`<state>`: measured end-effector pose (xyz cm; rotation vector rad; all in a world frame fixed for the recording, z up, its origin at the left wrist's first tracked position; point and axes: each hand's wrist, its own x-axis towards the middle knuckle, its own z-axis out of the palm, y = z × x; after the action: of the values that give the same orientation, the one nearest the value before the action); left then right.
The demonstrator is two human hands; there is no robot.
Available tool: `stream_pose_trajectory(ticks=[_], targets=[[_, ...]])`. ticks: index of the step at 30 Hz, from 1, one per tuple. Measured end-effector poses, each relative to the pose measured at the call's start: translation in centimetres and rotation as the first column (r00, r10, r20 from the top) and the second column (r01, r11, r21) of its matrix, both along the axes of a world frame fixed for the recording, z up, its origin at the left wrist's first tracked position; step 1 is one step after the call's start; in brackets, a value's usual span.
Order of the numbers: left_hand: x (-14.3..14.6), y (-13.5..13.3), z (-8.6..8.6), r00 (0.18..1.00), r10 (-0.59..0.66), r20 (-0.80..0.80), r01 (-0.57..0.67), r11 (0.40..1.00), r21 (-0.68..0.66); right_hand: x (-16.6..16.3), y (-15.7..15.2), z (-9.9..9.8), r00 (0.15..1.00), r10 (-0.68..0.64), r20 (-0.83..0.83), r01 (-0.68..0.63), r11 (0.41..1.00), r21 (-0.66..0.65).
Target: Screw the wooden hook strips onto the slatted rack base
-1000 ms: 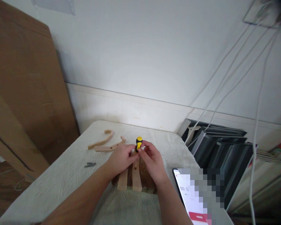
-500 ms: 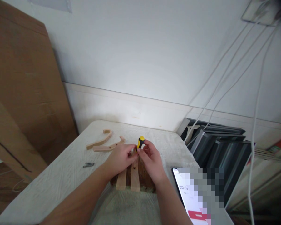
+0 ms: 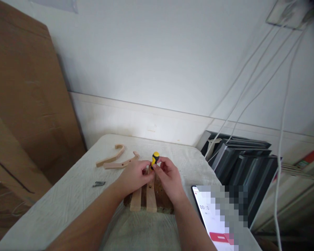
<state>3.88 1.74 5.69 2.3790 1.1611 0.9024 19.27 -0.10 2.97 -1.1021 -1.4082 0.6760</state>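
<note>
A short yellow-and-black screwdriver (image 3: pixel 155 159) stands nearly upright, its handle between the thumb and fingers of my right hand (image 3: pixel 170 177). Its tip is hidden by my fingers, over the upper part of a pale wooden hook piece (image 3: pixel 151 198). Close against that spot on the left, my left hand (image 3: pixel 134 177) is closed, thumb and forefinger brought together; what they pinch is hidden. A second wooden strip (image 3: pixel 135 201) lies parallel, partly under my left hand. Both rest on a dark brown wooden board (image 3: pixel 163 200).
Two loose wooden hooks, one curved (image 3: pixel 111 157) and one branched (image 3: pixel 121 164), lie farther back on the cloth-covered table (image 3: pixel 75 205). Several screws (image 3: pixel 98 183) are at the left. A phone (image 3: pixel 208 216) lies right. Dark panels (image 3: pixel 240 157) and hanging white cables (image 3: pixel 281 139) stand beyond.
The screwdriver handle has tipped slightly to the left in my right fingers. Both hands stay in nearly the same place, and the view has shifted a little.
</note>
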Motion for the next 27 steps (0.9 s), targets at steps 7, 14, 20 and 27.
stream_pose_trajectory(ticks=[7,14,20,27], targets=[[0.02,0.09,0.19,1.0,-0.003,-0.025,0.003,1.0,0.013,-0.11,-0.05,0.01,0.999,0.033,-0.022,-0.034,0.999,-0.03],[-0.1,0.06,0.08,0.997,0.059,-0.042,-0.057,0.998,0.036,-0.13,0.08,-0.04,0.999,-0.029,-0.019,0.028,0.997,-0.069],[-0.12,0.23,-0.08,0.999,0.016,-0.04,-0.014,0.999,0.032,0.0,0.16,-0.13,1.0,0.018,0.001,-0.017,0.999,-0.036],[-0.06,0.22,-0.09,0.999,0.002,-0.038,-0.001,0.999,0.047,-0.08,-0.04,-0.17,0.999,0.046,0.006,-0.046,0.999,-0.025]])
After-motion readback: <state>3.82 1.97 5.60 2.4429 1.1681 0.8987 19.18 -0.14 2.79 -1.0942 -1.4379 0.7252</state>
